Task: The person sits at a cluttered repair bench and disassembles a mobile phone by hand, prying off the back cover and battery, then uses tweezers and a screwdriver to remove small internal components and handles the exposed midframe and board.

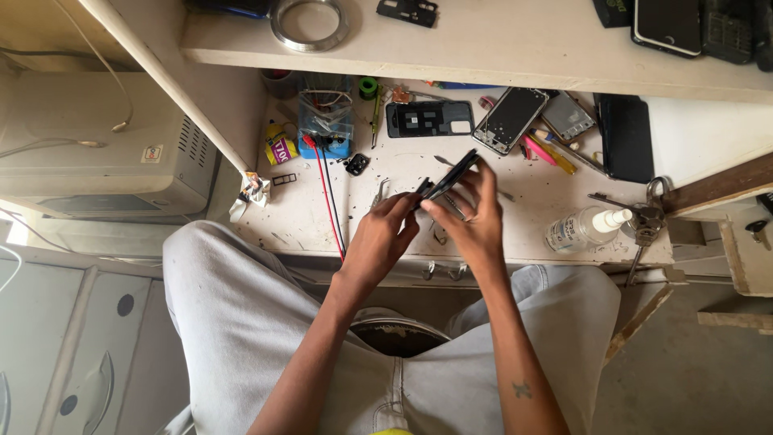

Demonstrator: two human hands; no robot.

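Head view shows our left hand (385, 234) and right hand (471, 221) pinching a black phone (451, 176) edge-on above the workbench (531, 217). Fingers are pressed on its lower end. A spray bottle (584, 228) lies near the right hand.

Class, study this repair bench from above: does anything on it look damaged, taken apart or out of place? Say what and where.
Yes. Behind the hands, a phone back cover lies detached and a stripped phone frame lies askew. The left hand and right hand hold a dark phone tilted on edge. The white worktop looks scuffed and stained.
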